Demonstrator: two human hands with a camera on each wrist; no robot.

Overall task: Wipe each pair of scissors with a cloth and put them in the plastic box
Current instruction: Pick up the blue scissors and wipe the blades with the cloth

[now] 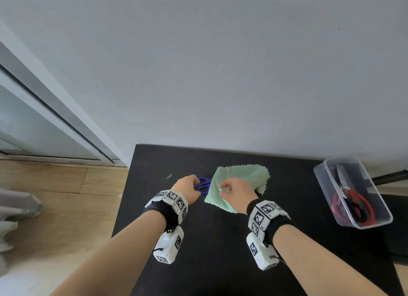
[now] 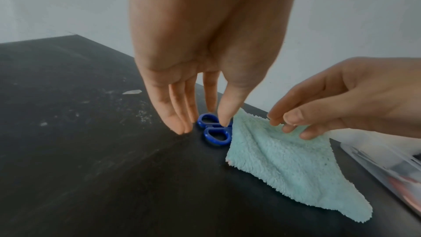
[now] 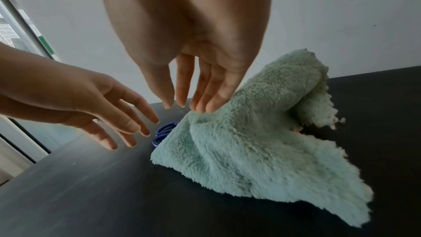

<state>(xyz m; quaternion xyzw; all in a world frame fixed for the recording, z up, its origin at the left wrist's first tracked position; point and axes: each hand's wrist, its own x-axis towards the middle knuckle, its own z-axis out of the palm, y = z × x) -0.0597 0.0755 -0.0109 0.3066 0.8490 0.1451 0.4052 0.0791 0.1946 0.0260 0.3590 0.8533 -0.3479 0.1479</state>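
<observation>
The cloth [image 3: 250, 150] is pale green, thick and fluffy, with a shaggy pile and a zigzag-cut edge. The blue scissors [image 2: 215, 131] have smooth, glossy plastic handle loops. The worktop [image 1: 220, 251] is matt black, dusted with pale specks and smears. The plastic box [image 1: 326, 185] is clear and glossy; inside it, the second scissors [image 1: 346, 189] show bright metal blades and red-and-black handles. The floor [image 1: 66, 196] looks like light wood planks, the wall [image 1: 220, 64] flat matt grey.
</observation>
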